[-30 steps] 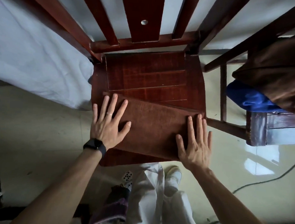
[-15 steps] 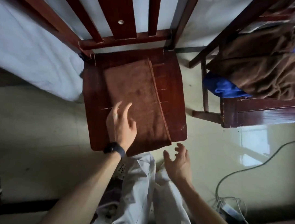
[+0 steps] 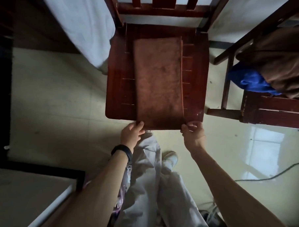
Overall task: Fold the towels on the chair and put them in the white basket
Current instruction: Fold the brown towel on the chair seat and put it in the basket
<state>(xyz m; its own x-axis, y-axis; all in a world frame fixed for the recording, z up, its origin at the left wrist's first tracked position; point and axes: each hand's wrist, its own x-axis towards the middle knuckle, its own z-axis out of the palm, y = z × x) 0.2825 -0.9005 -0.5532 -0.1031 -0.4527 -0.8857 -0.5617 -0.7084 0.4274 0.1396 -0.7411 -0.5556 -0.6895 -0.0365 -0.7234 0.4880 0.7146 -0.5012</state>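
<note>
Towel (image 3: 158, 81), rotated lengthwise on chair (image 3: 117, 88) since 1 s ago, is lying mid-seat, w/ L hand (image 3: 131, 134) and R hand (image 3: 192, 133) no longer pressing flat but pinching its near corners, prob. starting next fold.

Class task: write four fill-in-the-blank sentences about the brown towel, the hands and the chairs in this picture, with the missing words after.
The brown towel lies flat on the seat of a wooden ____.
The left hand and the right hand each pinch one near ____ of the towel.
The black band is worn on the ____ wrist.
On the other chair, the cloth under the brown fabric is ____.
Missing words: chair; corner; left; blue.
</note>
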